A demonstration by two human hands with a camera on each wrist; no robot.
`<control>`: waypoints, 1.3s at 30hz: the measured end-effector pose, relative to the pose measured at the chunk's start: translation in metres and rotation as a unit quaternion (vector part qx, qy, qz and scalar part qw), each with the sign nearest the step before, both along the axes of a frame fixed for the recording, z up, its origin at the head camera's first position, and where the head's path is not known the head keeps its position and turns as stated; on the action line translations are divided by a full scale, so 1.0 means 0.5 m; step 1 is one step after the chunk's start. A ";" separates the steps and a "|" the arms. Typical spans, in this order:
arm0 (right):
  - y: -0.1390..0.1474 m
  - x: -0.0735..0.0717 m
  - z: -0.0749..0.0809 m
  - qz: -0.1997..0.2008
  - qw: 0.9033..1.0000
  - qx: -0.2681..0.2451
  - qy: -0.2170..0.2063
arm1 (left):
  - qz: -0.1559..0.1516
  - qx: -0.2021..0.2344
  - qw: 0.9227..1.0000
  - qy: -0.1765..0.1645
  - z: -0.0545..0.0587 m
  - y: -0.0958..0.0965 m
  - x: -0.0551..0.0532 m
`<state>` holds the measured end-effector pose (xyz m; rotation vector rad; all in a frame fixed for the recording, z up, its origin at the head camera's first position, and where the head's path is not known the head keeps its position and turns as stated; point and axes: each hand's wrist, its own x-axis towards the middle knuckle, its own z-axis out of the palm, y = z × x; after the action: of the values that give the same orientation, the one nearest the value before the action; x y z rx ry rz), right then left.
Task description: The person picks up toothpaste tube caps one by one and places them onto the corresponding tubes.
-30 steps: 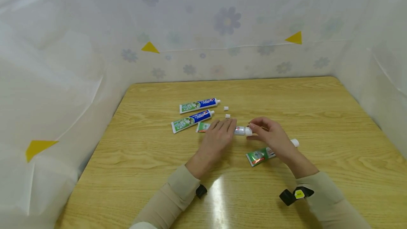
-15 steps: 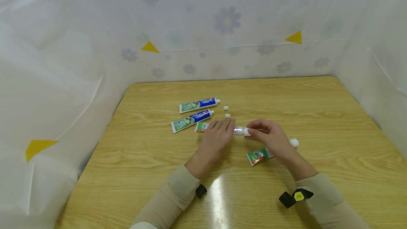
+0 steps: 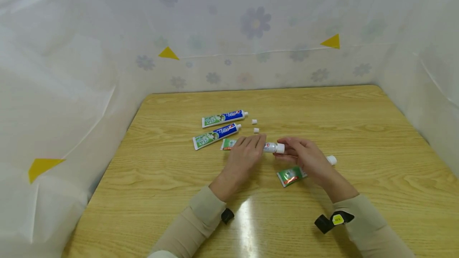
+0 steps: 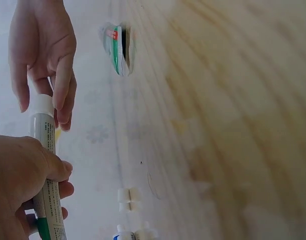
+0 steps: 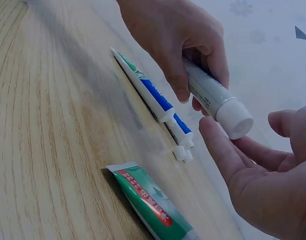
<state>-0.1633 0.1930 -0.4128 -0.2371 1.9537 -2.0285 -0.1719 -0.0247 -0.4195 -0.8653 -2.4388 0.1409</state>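
Observation:
My left hand (image 3: 245,152) grips a white-and-green toothpaste tube (image 5: 208,90) round its middle, above the table. The tube's white cap (image 5: 234,119) is on and points right toward my right hand (image 3: 306,156). Those right fingers are extended beneath and beside the cap, the index finger right at its edge, while the thumb stands apart from it in the right wrist view. Under the right wrist lies another green-and-white toothpaste tube (image 3: 291,176), its middle hidden by the hand and its white cap (image 3: 331,160) showing beyond.
Two blue-and-green toothpaste tubes, the farther one (image 3: 225,118) and the nearer one (image 3: 216,136), lie uncapped left of centre on the wooden table (image 3: 161,186). Near their nozzles sit two small white caps, one (image 3: 254,122) behind the other (image 3: 256,130). Pale plastic sheeting (image 3: 215,19) surrounds the table.
The right thumb and fingers, pinching at the cap half a second ago, have now spread off it. The left hand keeps its grip, and the tube has shifted only slightly.

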 end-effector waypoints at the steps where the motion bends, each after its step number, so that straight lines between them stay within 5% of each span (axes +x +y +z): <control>1: 0.001 0.000 0.001 0.000 1.000 0.007 0.000 | 0.001 0.000 1.000 -0.005 0.001 0.000 0.000; 9: 0.000 0.003 0.005 -0.025 0.992 0.109 0.053 | 0.003 -0.004 1.000 -0.016 0.003 0.000 0.001; 15: -0.002 0.005 0.002 -0.032 0.993 0.099 0.061 | 0.000 0.000 1.000 -0.009 0.002 -0.001 0.001; 22: -0.006 0.001 -0.005 -0.030 0.999 0.026 -0.001 | 0.000 0.002 1.000 0.012 -0.002 -0.002 -0.001; 28: -0.007 0.003 -0.003 -0.010 1.000 0.014 -0.015 | 0.001 0.000 1.000 0.001 -0.004 -0.001 -0.001; 39: -0.002 0.007 0.006 -0.024 0.993 0.109 0.048 | 0.010 -0.013 0.999 -0.029 0.001 -0.002 0.002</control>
<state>-0.1600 0.1921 -0.4098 -0.2418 2.2396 -1.8426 -0.1710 -0.0256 -0.4190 -0.8687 -2.5053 0.1563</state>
